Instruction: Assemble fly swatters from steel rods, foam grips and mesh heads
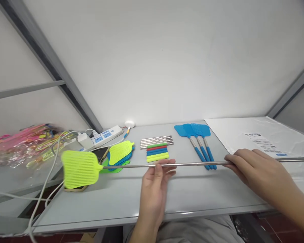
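A fly swatter with a yellow-green head [80, 169] and a long thin metal rod [192, 164] stretches across the view, above the table. My left hand [155, 185] is closed round the rod near the middle, thumb on the near side. Further right, my right hand [258, 172] grips the same rod from above; the rod runs on past it to the right edge. Just behind my left hand lie several coloured handle sleeves [157, 153] in green, red, blue and yellow. Beyond them is a row of short metal rods [156, 141].
Blue fly swatters [204, 130] lie right of centre. Loose swatter heads [121, 152] overlap a phone [100, 153] at left. A power strip [106, 136] with white cables [44, 192] stands behind. Bagged items [27, 145] fill the far left. A white labelled package [255, 131] covers the right side.
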The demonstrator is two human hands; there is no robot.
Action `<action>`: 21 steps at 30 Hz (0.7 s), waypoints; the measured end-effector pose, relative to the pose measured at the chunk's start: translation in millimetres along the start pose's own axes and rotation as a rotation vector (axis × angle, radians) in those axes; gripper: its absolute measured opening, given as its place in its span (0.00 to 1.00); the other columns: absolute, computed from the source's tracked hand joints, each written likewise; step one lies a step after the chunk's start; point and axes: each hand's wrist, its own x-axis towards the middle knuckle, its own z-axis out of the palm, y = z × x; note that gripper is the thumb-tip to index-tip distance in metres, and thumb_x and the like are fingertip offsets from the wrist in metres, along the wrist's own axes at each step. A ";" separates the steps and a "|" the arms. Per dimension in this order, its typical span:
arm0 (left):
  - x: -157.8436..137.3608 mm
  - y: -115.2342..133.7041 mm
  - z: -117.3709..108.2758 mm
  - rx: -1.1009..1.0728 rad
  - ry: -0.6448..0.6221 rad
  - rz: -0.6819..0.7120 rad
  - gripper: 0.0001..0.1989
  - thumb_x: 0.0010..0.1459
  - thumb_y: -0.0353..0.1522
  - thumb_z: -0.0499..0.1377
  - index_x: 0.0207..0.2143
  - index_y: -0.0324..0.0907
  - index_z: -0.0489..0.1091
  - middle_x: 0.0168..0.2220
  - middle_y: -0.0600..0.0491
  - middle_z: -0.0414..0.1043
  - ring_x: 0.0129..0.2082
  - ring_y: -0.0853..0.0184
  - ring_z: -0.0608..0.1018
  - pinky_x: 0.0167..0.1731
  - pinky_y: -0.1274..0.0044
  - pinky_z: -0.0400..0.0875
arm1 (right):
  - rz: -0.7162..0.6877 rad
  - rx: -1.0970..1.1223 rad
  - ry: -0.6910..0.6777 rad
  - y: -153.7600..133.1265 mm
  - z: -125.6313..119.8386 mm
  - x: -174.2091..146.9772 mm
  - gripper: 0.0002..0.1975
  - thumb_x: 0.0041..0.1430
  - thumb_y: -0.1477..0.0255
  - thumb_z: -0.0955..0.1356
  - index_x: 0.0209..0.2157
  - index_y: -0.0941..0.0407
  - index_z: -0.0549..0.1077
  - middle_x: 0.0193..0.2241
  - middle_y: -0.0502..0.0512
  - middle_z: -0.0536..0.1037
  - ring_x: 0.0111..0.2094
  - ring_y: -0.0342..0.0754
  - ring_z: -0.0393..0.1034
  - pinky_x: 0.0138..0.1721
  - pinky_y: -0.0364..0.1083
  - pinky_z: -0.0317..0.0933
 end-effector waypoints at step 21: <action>5.1 38.1 -52.8 -0.282 0.247 0.106 0.13 0.61 0.39 0.60 0.34 0.37 0.74 0.16 0.62 0.51 0.18 0.75 0.57 0.24 0.80 0.62 | -0.050 0.152 0.130 -43.2 38.6 52.6 0.11 0.66 0.65 0.66 0.32 0.56 0.74 0.21 0.48 0.65 0.23 0.42 0.54 0.26 0.44 0.45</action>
